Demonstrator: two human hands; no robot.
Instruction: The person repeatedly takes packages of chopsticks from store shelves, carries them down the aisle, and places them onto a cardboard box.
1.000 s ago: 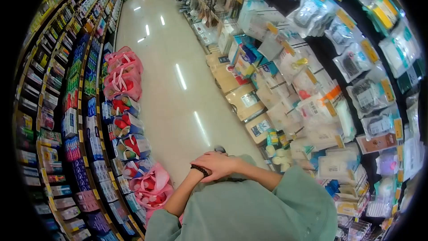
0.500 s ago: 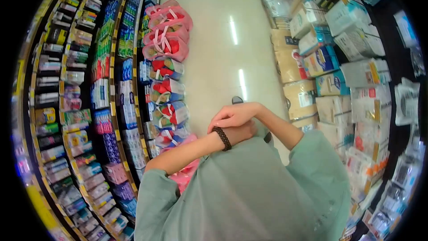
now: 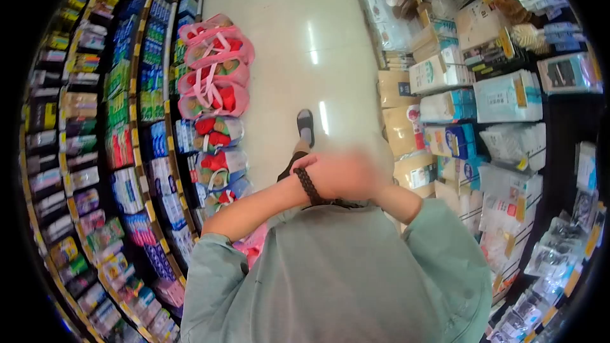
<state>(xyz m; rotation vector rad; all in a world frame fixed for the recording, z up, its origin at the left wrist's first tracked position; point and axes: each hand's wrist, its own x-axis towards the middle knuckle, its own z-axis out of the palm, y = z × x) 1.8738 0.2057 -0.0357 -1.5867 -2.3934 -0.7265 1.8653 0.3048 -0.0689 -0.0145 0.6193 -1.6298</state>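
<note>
My left hand [image 3: 332, 181] lies across the front of my waist, a dark braided bracelet [image 3: 307, 185] round its wrist. Against it rests my right hand [image 3: 307, 163], a few of its fingers showing past the far side of the left wrist. Blur covers the spot where the two hands overlap, so the left fingers and most of the right hand cannot be made out. No object shows in either hand. Below them is my green-grey shirt [image 3: 343, 267].
Shelves of boxed goods [image 3: 121, 190] line the left side. Pink clear bags [image 3: 216, 82] with red items stand along their foot. Hanging packets [image 3: 508, 146] fill the right-hand rack. Between them runs a shiny pale floor [image 3: 279, 44], where my dark shoe [image 3: 305, 128] shows.
My hands still overlap at my waist, the meeting point now smeared. One foot has come forward into view on the floor. Bags and shelves have shifted left in view.
</note>
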